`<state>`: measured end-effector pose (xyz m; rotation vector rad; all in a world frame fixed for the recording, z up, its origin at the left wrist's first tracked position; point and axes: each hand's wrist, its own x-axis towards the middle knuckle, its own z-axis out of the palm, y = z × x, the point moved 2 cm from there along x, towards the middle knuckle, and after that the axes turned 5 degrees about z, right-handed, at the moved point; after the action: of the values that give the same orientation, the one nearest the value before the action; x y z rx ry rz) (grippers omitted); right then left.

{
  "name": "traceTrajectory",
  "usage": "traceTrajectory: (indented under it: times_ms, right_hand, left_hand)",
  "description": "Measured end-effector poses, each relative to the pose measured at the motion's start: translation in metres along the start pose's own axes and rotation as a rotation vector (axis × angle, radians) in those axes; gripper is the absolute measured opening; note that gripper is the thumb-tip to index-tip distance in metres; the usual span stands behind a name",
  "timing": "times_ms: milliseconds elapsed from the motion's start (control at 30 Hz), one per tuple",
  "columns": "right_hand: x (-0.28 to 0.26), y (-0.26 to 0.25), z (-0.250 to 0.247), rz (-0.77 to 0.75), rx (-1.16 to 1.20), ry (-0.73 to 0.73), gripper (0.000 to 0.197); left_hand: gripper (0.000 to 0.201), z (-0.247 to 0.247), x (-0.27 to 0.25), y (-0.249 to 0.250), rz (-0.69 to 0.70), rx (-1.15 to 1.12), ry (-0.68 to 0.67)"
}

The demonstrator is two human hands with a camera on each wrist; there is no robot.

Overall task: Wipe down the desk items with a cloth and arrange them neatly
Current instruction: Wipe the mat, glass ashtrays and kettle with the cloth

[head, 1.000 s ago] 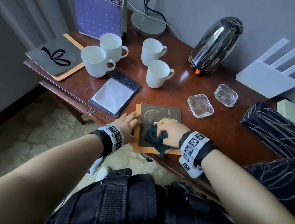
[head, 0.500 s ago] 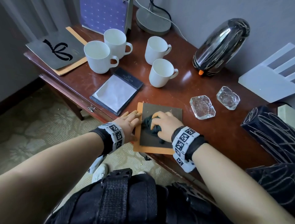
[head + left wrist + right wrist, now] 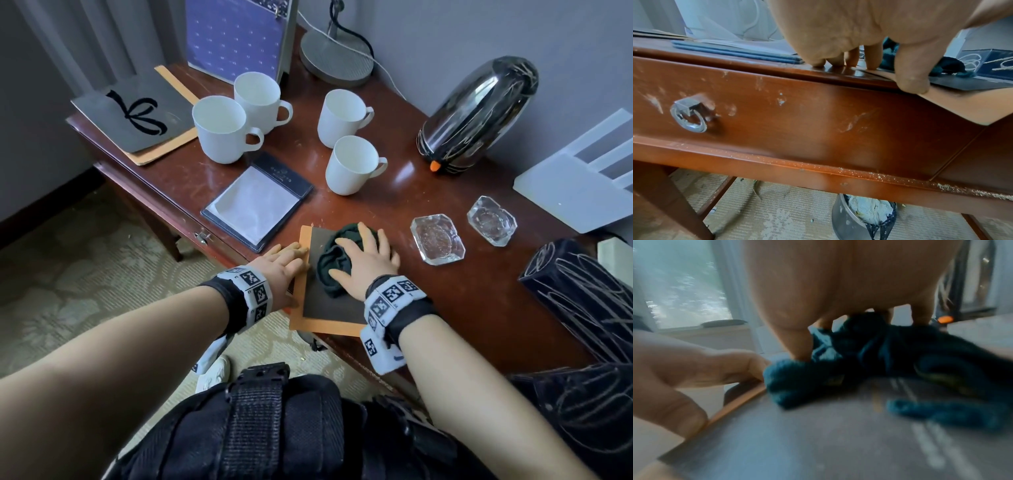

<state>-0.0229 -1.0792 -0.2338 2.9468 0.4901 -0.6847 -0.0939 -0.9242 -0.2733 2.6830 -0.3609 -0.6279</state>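
A dark card lies on an orange folder at the desk's near edge, overhanging it. A crumpled dark green cloth sits on the card's far half. My right hand lies flat on the cloth with fingers spread and pressing down; the right wrist view shows the thumb and fingers on the cloth above the card, blurred. My left hand rests with straight fingers on the folder's left edge. In the left wrist view its thumb touches the orange folder and the fingertips touch the desk.
Several white mugs and a notepad in a black holder stand behind. Two glass ashtrays and a chrome kettle are to the right, a black box further right. A bin sits under the desk.
My right hand has slid the cloth from the card's near part toward its far edge and has flattened out from a curled grip. The left hand has stayed on the folder's edge.
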Motion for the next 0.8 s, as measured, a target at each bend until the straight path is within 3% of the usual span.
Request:
traceTrajectory:
  times_ms: [200, 333, 433, 567, 633, 733, 800]
  right_hand:
    - [0.014, -0.007, 0.001, -0.003, 0.074, 0.113, 0.042]
    - [0.016, -0.021, -0.002, -0.172, 0.098, 0.104, 0.046]
    - [0.003, -0.021, -0.005, -0.382, 0.02, -0.011, 0.052]
    - [-0.015, 0.009, -0.013, -0.506, -0.137, -0.323, 0.05]
    - [-0.01, 0.025, -0.022, -0.442, -0.095, -0.281, 0.049]
    - [0.012, 0.042, -0.027, -0.135, 0.173, 0.096, 0.046]
    - [0.017, 0.037, -0.018, -0.01, 0.178, 0.103, 0.047]
  left_hand:
    - [0.082, 0.002, 0.002, -0.002, -0.022, -0.02, -0.014]
    - [0.084, 0.004, 0.004, -0.003, -0.052, -0.022, -0.034]
    - [0.084, 0.006, 0.004, -0.003, -0.047, 0.009, -0.034]
    - [0.084, 0.01, 0.006, -0.007, -0.047, -0.022, -0.028]
    - [0.084, 0.011, 0.007, -0.009, -0.051, -0.025, -0.037]
    - [0.085, 0.012, 0.009, -0.01, -0.044, -0.014, -0.05]
    - [0.083, 0.011, 0.008, -0.01, -0.051, -0.011, -0.044]
